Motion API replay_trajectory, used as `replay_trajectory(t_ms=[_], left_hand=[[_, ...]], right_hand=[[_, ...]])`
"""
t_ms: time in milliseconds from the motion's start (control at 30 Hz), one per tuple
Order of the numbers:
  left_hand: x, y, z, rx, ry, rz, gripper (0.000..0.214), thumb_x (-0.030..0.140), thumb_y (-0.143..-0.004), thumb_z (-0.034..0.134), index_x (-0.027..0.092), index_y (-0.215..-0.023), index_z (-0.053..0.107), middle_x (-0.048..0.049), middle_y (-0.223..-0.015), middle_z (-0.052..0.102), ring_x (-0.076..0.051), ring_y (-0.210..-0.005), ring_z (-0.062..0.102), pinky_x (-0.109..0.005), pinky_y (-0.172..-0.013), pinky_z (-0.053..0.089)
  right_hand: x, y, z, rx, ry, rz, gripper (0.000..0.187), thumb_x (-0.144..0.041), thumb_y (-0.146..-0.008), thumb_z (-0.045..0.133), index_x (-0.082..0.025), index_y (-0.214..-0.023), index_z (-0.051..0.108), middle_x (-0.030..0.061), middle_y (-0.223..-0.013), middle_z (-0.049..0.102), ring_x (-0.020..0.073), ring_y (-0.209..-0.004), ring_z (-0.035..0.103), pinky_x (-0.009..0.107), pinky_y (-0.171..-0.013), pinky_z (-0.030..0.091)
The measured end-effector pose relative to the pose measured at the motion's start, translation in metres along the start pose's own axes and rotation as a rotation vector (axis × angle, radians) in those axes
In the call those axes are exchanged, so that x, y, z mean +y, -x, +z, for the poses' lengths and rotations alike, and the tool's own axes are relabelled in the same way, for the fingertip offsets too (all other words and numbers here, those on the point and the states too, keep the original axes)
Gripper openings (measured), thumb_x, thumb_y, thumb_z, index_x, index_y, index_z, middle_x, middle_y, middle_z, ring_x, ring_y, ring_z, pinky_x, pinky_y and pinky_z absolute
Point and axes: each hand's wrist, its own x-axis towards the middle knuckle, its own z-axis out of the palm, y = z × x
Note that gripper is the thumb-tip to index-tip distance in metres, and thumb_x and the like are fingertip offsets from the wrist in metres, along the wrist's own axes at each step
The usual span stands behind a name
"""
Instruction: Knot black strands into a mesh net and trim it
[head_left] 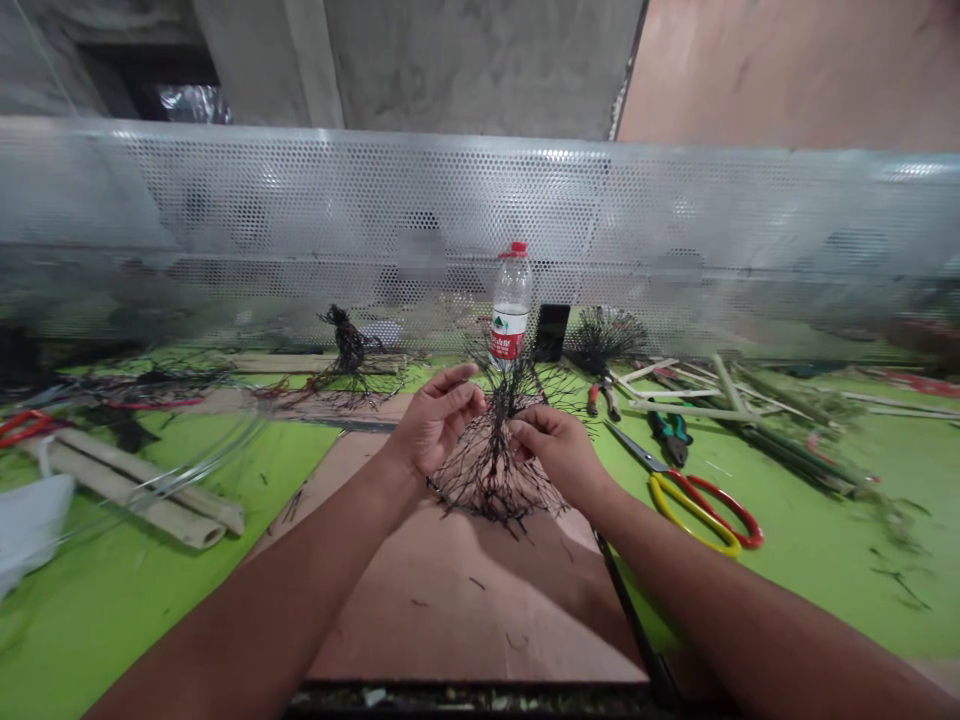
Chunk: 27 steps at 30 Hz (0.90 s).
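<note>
A tangle of thin black twigs or wires [487,465] stands over a brown board [465,590] on the green table. My left hand [437,420] grips its left side, fingers curled with the index finger raised. My right hand [551,445] pinches strands on its right side. Both hands hold the bundle just above the board.
Scissors with red and yellow handles [701,505] lie right of my right hand. Green-handled pliers [675,435] and red-handled pliers [602,395] lie further back. A water bottle [511,310] stands before a perforated metal screen [300,230]. Bamboo tubes [142,490] and another black bundle [349,350] are on the left.
</note>
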Motion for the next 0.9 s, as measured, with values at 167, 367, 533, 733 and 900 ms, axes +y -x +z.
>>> replay_trajectory(t_ms=[167, 367, 533, 733, 900], left_hand=[[-0.001, 0.003, 0.002, 0.004, -0.011, -0.039, 0.031, 0.021, -0.071, 0.071, 0.022, -0.102, 0.065, -0.0004, -0.084, 0.068, -0.011, -0.077, 0.064, -0.03, -0.081, 0.05], [-0.001, 0.006, 0.004, -0.065, -0.057, -0.062, 0.028, 0.017, -0.07, 0.071, 0.019, -0.098, 0.066, -0.0054, -0.099, 0.069, -0.013, -0.077, 0.066, -0.028, -0.074, 0.052], [-0.006, 0.004, 0.004, -0.076, -0.213, -0.061, 0.027, 0.018, -0.068, 0.071, 0.02, -0.095, 0.069, -0.0056, -0.1, 0.07, -0.011, -0.066, 0.064, -0.026, -0.063, 0.052], [-0.016, 0.002, 0.003, -0.126, -0.603, 0.072, 0.023, 0.02, -0.07, 0.069, 0.016, -0.093, 0.072, -0.0075, -0.096, 0.072, -0.018, -0.086, 0.066, -0.031, -0.079, 0.053], [-0.019, 0.004, 0.003, -0.146, -0.892, 0.244, 0.03, 0.019, -0.071, 0.068, 0.019, -0.101, 0.071, -0.005, -0.102, 0.071, -0.019, -0.092, 0.066, -0.032, -0.086, 0.053]], right_hand=[[0.002, 0.0, 0.0, 0.014, -0.01, 0.005, 0.022, -0.035, -0.075, 0.063, -0.018, -0.062, 0.056, -0.0018, -0.054, 0.055, 0.0103, -0.047, 0.047, 0.025, -0.048, 0.039], [-0.001, 0.002, -0.001, 0.039, 0.013, -0.03, 0.021, -0.033, -0.075, 0.063, -0.018, -0.061, 0.056, -0.0017, -0.053, 0.055, 0.0111, -0.048, 0.049, 0.026, -0.049, 0.039], [-0.006, 0.003, 0.001, -0.031, -0.071, -0.033, 0.018, -0.032, -0.076, 0.062, -0.018, -0.066, 0.059, -0.0014, -0.057, 0.058, 0.0112, -0.051, 0.052, 0.026, -0.053, 0.042], [-0.008, 0.002, 0.003, -0.056, -0.188, 0.016, 0.02, -0.031, -0.074, 0.064, -0.016, -0.063, 0.059, -0.001, -0.055, 0.057, 0.0094, -0.048, 0.05, 0.024, -0.051, 0.039], [-0.007, 0.002, 0.001, -0.06, -0.234, 0.056, 0.022, -0.033, -0.072, 0.067, -0.015, -0.063, 0.059, -0.0011, -0.054, 0.057, 0.0089, -0.046, 0.049, 0.023, -0.048, 0.038]])
